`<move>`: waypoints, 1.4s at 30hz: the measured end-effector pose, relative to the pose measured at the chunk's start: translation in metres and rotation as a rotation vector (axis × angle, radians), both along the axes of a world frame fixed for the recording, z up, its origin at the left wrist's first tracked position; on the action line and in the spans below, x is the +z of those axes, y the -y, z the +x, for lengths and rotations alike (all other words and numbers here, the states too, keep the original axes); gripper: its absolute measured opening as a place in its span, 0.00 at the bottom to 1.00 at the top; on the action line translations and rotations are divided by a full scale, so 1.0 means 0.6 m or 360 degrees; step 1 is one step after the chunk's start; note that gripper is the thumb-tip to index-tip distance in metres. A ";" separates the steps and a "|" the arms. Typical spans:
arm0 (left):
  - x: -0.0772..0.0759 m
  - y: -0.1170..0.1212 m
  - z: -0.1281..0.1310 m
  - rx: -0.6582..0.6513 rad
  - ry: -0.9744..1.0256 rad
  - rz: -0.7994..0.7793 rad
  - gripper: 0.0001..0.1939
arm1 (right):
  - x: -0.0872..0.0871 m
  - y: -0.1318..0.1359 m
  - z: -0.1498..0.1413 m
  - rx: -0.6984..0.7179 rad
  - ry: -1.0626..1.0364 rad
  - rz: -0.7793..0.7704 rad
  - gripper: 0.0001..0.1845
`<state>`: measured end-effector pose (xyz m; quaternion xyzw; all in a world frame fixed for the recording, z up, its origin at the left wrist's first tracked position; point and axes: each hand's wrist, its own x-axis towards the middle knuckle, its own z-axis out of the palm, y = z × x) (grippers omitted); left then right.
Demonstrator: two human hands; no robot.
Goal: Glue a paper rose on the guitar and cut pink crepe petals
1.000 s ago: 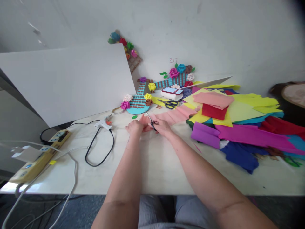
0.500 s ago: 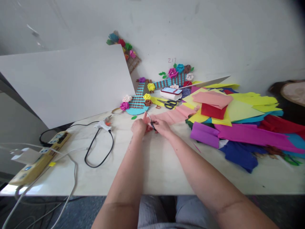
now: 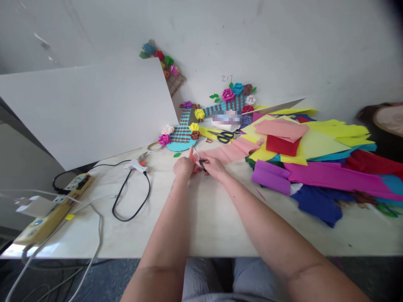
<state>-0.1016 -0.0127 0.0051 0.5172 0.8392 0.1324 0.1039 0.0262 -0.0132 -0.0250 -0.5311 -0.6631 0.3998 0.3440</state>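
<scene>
The right hand point(image 3: 214, 166) has its grip closed round a small pair of scissors point(image 3: 199, 160), blades pointing up and away toward the blue paper guitar point(image 3: 181, 135). The left hand point(image 3: 183, 166) sits just beside it, touching, grip pinched narrow on the near end of a pink crepe strip point(image 3: 231, 152); how much paper lies between the fingers is too small to tell. The strip runs off from the hands to the right of the guitar, its far end touching the pile of coloured paper sheets point(image 3: 317, 163).

Both hands rest on the pale tabletop point(image 3: 208, 218), just in front of the guitar. A green paper leaf point(image 3: 177, 154) lies between the guitar and the left hand. A larger black-handled pair of scissors point(image 3: 224, 136) lies to the guitar's right. To the guitar's left and nearer lies a white glue gun point(image 3: 136, 164) with its looped black cord, and well beyond that a yellow power strip point(image 3: 52, 207) at the tabletop's edge. A big white board point(image 3: 91, 105) leans behind the guitar on the left.
</scene>
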 end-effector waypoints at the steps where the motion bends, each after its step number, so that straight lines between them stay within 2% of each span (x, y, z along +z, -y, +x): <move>1: 0.000 0.001 -0.001 -0.0022 -0.0001 0.0009 0.17 | -0.001 0.000 0.000 0.0000 -0.0007 -0.0004 0.19; 10: -0.001 0.009 -0.005 -0.0191 -0.0002 0.0268 0.15 | -0.009 -0.008 0.000 -0.0012 -0.0166 -0.0047 0.20; 15: -0.012 0.003 -0.005 -0.0220 0.0021 0.0261 0.16 | -0.012 -0.010 0.001 -0.0012 -0.0214 -0.0048 0.20; 22: -0.014 -0.004 -0.010 -0.0215 0.0036 0.0240 0.22 | -0.013 -0.013 0.000 -0.0023 -0.0256 -0.0093 0.18; 27: -0.017 -0.005 -0.017 -0.0243 0.0025 0.0279 0.18 | -0.010 -0.010 0.001 -0.0061 -0.0324 -0.0113 0.18; 31: -0.025 -0.008 -0.026 -0.0285 0.0045 0.0407 0.17 | 0.002 0.005 0.004 -0.0112 -0.0416 -0.0186 0.17; 36: -0.039 -0.024 -0.040 -0.0256 0.0306 0.0620 0.17 | 0.022 0.023 0.017 -0.0076 -0.0553 -0.0247 0.19; 42: -0.053 -0.038 -0.043 -0.0096 0.0671 0.0676 0.15 | 0.031 0.027 0.047 0.0222 -0.0628 -0.0376 0.19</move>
